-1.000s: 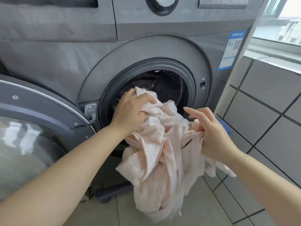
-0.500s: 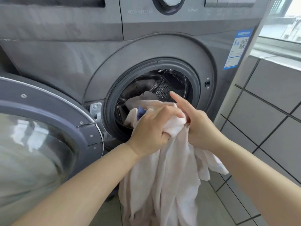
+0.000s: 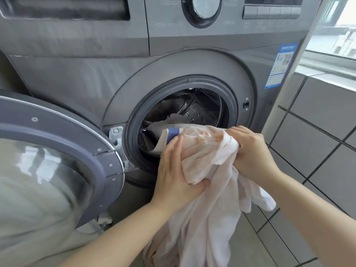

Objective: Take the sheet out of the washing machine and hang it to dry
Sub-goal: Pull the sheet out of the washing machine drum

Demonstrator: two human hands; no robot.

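Your left hand (image 3: pixel 174 176) sits at centre frame, fingers laid fairly straight along the side of the bunched sheet (image 3: pixel 204 151), thumb tucked under a fold, so it's pinching cloth between thumb and palm. Your right hand (image 3: pixel 250 151), right of centre, is a closed fist around the top bunch of the same sheet. The sheet is pale pink-white, half out: one end trails back through the washing machine (image 3: pixel 92 78) opening into the drum (image 3: pixel 194 110), the rest drapes down from your hands to the bottom edge of the frame, out of view below. A small blue patch (image 3: pixel 173 132) shows on the cloth just above your left fingertips. The door (image 3: pixel 63 147) stands swung open at lower left, glass reflecting the room. Dial (image 3: pixel 204 6) at top centre, button row upper right, blue label (image 3: pixel 281 64) on the machine's right front. Grey tiled wall (image 3: pixel 317 122) on the right, window ledge above it, tiled floor (image 3: pixel 269 243) at lower right.
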